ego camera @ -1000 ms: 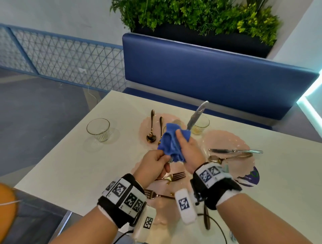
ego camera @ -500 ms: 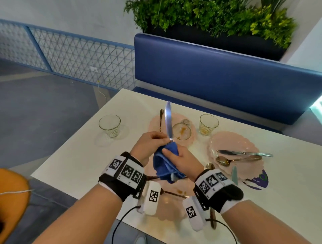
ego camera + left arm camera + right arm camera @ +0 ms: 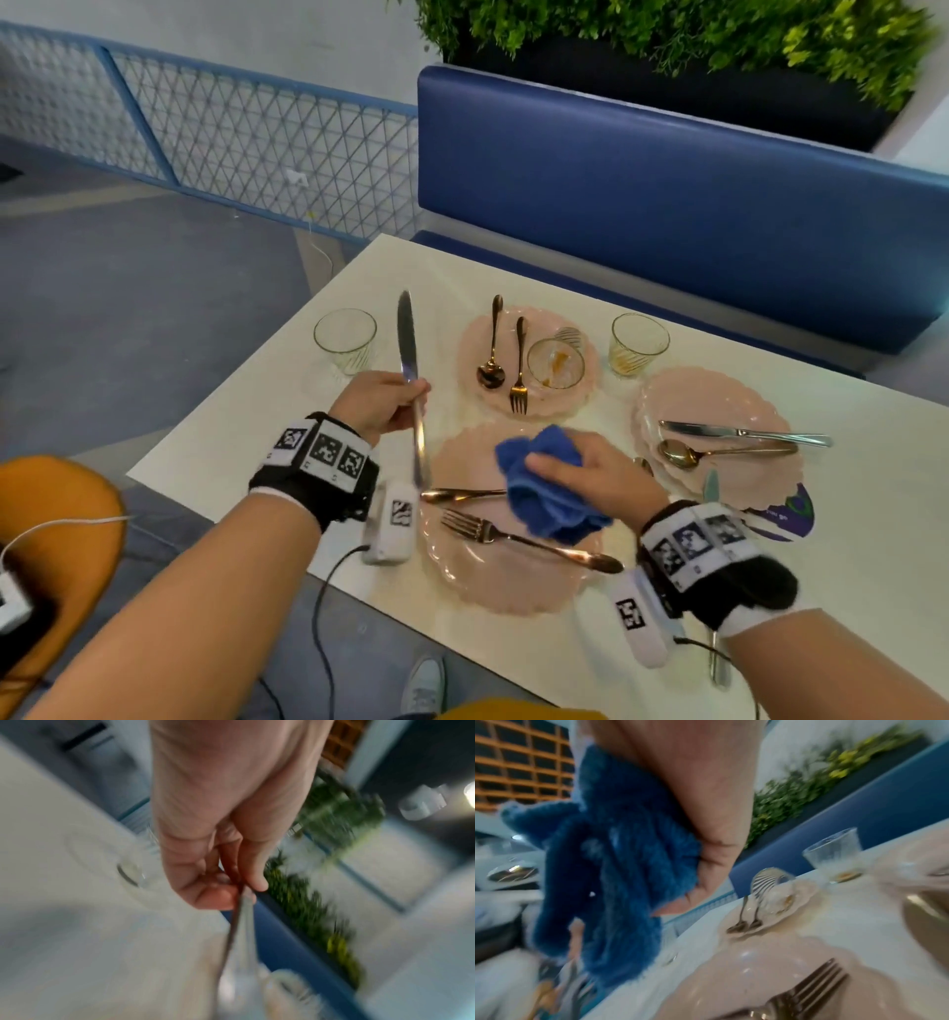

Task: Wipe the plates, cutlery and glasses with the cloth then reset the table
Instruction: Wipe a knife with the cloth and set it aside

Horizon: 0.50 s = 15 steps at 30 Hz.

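My left hand (image 3: 382, 406) grips a silver table knife (image 3: 408, 342) by its middle, blade pointing up and away, left of the near pink plate (image 3: 493, 580). The same knife (image 3: 240, 925) runs out past my fingers in the blurred left wrist view. My right hand (image 3: 590, 475) holds a bunched blue cloth (image 3: 544, 483) above that plate; the cloth (image 3: 608, 866) fills the right wrist view. A gold fork (image 3: 518, 537) lies on the near plate and a second gold handle (image 3: 462, 494) pokes out from under the cloth.
The far pink plate (image 3: 477, 370) carries a spoon, a fork and a tipped glass (image 3: 555, 364). The right pink plate (image 3: 770, 478) holds a knife and spoon. Upright glasses (image 3: 346, 342) (image 3: 638, 345) stand left and right. A blue bench (image 3: 667, 216) backs the white table (image 3: 246, 452).
The hands have parted: my left hand carried the knife out to the left, and my right hand dropped with the cloth to just over the near plate.
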Each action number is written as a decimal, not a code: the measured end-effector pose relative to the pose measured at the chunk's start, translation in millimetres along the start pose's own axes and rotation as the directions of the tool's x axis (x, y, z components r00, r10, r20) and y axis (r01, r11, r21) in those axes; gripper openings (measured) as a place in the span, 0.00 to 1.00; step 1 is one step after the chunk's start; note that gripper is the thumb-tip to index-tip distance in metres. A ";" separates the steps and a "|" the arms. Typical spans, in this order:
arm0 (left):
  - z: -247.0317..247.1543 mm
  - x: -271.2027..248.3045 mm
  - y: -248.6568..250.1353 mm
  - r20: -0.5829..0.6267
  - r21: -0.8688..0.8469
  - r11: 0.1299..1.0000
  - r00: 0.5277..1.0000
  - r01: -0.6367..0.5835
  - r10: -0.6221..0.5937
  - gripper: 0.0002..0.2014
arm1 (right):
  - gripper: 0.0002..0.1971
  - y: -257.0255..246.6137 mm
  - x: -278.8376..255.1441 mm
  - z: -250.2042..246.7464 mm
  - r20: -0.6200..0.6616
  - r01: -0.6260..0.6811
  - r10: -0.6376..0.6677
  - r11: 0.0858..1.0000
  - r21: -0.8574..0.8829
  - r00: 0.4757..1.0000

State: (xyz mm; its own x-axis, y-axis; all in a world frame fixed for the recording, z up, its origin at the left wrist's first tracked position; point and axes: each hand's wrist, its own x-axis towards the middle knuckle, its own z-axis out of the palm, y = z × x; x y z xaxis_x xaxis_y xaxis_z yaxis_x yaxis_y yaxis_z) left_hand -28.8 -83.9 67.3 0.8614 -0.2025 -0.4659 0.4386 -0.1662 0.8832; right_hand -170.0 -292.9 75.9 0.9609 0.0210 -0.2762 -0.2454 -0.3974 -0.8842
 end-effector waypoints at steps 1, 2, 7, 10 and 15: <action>-9.5 5.5 -12.0 -0.024 0.147 0.989 1.000 0.000 0.003 0.05 | 0.17 0.1 -4.1 -11.0 -0.058 -0.020 0.025 0.996 0.088 0.998; -17.4 11.1 -25.5 -0.056 0.305 0.952 0.998 0.000 0.018 0.05 | 0.20 2.9 -5.7 -22.5 -0.111 -0.033 0.055 0.981 0.189 0.992; -34.4 25.9 -73.2 -0.128 0.767 0.640 0.987 0.038 0.095 0.11 | 0.15 5.1 -9.9 -55.9 -0.262 0.087 0.105 0.773 0.628 0.959; -32.6 28.9 -81.7 -0.118 0.769 0.638 0.987 0.023 0.107 0.12 | 0.20 9.2 -10.7 -59.0 -0.238 0.104 0.186 0.538 0.837 0.953; -26.1 33.3 -83.8 -0.101 0.776 0.631 0.985 -0.011 0.141 0.10 | 0.33 21.1 -7.3 -56.4 -0.190 0.109 0.252 0.305 0.946 0.949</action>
State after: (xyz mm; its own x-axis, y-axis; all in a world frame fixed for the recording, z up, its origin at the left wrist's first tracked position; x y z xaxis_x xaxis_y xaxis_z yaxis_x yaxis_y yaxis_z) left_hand -30.2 -51.5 -20.7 0.9360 -0.1256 -0.3287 0.0684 -0.8513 0.5202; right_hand -174.9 -353.2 80.6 0.8743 -0.2546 -0.4133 -0.0920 0.7490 -0.6561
